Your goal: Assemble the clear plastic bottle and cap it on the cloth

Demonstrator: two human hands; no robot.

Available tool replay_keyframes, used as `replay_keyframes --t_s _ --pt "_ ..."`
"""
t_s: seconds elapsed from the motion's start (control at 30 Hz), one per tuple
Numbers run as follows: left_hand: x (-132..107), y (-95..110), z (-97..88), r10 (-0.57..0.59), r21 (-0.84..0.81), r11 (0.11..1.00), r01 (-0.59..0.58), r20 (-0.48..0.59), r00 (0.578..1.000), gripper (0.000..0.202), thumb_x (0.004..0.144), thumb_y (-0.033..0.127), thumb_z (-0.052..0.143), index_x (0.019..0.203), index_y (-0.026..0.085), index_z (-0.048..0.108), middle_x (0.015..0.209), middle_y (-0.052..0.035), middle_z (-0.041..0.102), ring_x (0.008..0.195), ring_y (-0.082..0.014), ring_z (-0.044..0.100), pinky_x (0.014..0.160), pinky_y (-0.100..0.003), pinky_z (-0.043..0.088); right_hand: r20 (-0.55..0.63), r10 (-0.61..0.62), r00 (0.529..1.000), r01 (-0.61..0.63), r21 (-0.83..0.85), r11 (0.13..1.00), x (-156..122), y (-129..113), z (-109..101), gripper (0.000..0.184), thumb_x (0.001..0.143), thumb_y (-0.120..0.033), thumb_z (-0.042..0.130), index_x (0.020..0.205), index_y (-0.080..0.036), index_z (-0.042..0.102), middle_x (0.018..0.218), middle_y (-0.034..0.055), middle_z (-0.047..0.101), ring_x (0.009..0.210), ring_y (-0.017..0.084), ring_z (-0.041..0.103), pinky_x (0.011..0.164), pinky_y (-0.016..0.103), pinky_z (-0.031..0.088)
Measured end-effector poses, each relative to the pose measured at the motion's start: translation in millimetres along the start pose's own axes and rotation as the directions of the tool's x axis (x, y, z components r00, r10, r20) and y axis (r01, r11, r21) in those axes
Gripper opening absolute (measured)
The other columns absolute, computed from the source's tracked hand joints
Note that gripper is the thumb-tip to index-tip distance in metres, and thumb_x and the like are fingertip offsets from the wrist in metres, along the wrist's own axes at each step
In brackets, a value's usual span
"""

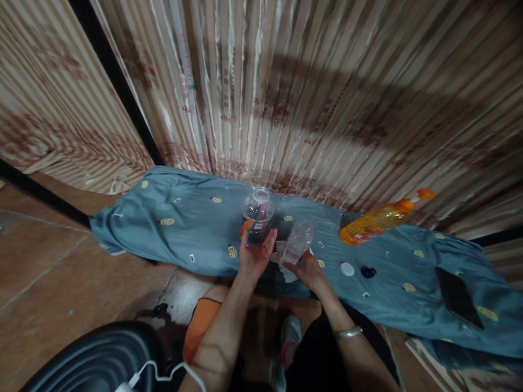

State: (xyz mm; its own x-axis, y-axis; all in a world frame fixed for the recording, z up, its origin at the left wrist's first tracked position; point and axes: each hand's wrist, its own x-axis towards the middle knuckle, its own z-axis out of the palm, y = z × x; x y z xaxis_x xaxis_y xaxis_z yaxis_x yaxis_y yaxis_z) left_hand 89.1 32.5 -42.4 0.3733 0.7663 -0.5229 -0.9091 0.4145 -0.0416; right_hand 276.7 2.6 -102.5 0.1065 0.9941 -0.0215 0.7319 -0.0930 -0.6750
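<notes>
In the middle of the cloth-covered bench, a wide clear plastic bottle (259,209) stands upright with its mouth uncapped. My left hand (254,260) grips it low down, the thumb on one side and the fingers on the other. An orange patch shows on the bottle's left side near the thumb; I cannot tell what it is. My right hand (307,269) is closed around the lower end of a smaller clear plastic bottle (299,239), which tilts away to the right. A crumpled white tissue (288,273) lies between my hands, partly hidden.
An orange bottle (373,222) with an orange top is farther right on the teal cloth (196,218). Nearer are a white round lid (347,269), a small black object (368,271) and a dark flat tablet-like object (458,297). A striped curtain (261,109) hangs behind; a black stool (102,359) is lower left.
</notes>
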Motion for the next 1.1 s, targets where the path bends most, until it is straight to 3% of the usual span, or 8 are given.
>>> replay_keyframes --t_s 0.2,0.33,0.43,0.5,0.63,0.77,0.87,1.1 --pt "-1.2 -1.0 -0.8 0.025 0.099 0.995 -0.025 -0.002 1.0 0.067 0.102 0.056 0.035 0.14 0.003 0.05 0.109 -0.0222 0.072 0.097 -0.023 0.076 0.073 -0.024 0.062 -0.016 0.014 1.0 -0.014 0.004 1.0 0.1 0.2 1.7 0.069 0.07 -0.029 0.079 0.13 -0.015 0.049 0.108 0.015 0.076 0.101 0.036 0.074 0.086 0.047 0.058" --pt "-5.7 -8.2 -7.2 0.036 0.23 0.973 -0.031 -0.018 0.999 0.056 0.1 0.054 0.041 0.12 0.004 0.059 0.101 -0.0219 0.072 0.09 -0.0256 0.077 0.076 -0.033 0.063 0.0 0.014 1.0 -0.014 0.04 0.999 -1.2 -2.6 -0.1 0.069 0.071 -0.027 0.077 0.131 -0.014 0.048 0.112 0.0148 0.075 0.105 0.034 0.073 0.09 0.046 0.057" --pt "-6.0 -18.8 -17.7 0.074 0.386 0.92 -0.066 -0.006 0.997 0.032 0.093 0.04 0.062 0.1 0.009 0.063 0.095 -0.0209 0.073 0.083 -0.028 0.076 0.076 -0.042 0.062 0.014 -0.009 1.0 0.008 0.073 0.997 -2.1 -6.3 -2.6 0.064 0.073 -0.029 0.075 0.13 -0.016 0.05 0.116 0.0134 0.073 0.108 0.033 0.072 0.093 0.046 0.056" --pt "-4.0 -26.6 -24.1 0.152 0.49 0.859 -0.15 0.036 0.988 0.02 0.081 0.022 0.076 0.095 0.012 0.065 0.088 -0.0132 0.074 0.076 -0.0234 0.074 0.077 -0.039 0.061 0.022 -0.008 1.0 0.007 0.072 0.997 -2.3 -8.6 -3.8 0.064 0.073 -0.029 0.076 0.13 -0.015 0.05 0.117 0.0137 0.072 0.109 0.033 0.072 0.093 0.047 0.056" --pt "2.7 -36.6 -27.5 0.312 0.649 0.682 -0.339 0.161 0.936 0.047 0.052 -0.002 0.088 0.091 0.018 0.07 0.089 -0.0019 0.072 0.086 -0.018 0.069 0.087 -0.029 0.055 0.031 -0.006 0.999 0.004 0.076 0.997 -2.2 -11.5 -5.7 0.071 0.072 -0.028 0.077 0.134 -0.013 0.046 0.12 0.0159 0.071 0.111 0.035 0.07 0.094 0.047 0.054" --pt "11.9 -38.4 -22.0 0.35 0.735 0.501 -0.456 0.31 0.884 0.079 0.032 -0.007 0.09 0.104 0.021 0.072 0.125 -0.0058 0.066 0.128 -0.0255 0.056 0.108 -0.03 0.043 0.028 -0.037 0.999 0.034 0.11 0.993 -3.0 -12.7 -7.6 0.069 0.072 -0.025 0.077 0.134 -0.015 0.049 0.12 0.0148 0.071 0.109 0.033 0.071 0.092 0.044 0.056" --pt "22.9 -40.1 -19.3 0.299 0.775 0.403 -0.488 0.392 0.87 0.087 0.03 -0.004 0.092 0.111 0.021 0.07 0.132 -0.0081 0.064 0.139 -0.0306 0.047 0.117 -0.038 0.034 0.031 -0.072 0.997 0.067 0.142 0.988 -3.7 -14.1 -7.6 0.072 0.07 -0.02 0.077 0.136 -0.017 0.049 0.123 0.0134 0.07 0.109 0.03 0.071 0.093 0.042 0.056" --pt "43.2 -46.6 -20.4 0.207 0.81 0.257 -0.527 0.487 0.849 0.079 0.04 0.002 0.091 0.113 0.021 0.069 0.114 -0.0069 0.072 0.126 -0.0323 0.06 0.115 -0.042 0.037 0.001 -0.134 0.991 0.133 0.103 0.986 -10.9 0.9 -31.0 0.092 0.067 -0.024 0.082 0.149 -0.022 0.042 0.147 0.0131 0.057 0.133 0.03 0.058 0.112 0.046 0.047"
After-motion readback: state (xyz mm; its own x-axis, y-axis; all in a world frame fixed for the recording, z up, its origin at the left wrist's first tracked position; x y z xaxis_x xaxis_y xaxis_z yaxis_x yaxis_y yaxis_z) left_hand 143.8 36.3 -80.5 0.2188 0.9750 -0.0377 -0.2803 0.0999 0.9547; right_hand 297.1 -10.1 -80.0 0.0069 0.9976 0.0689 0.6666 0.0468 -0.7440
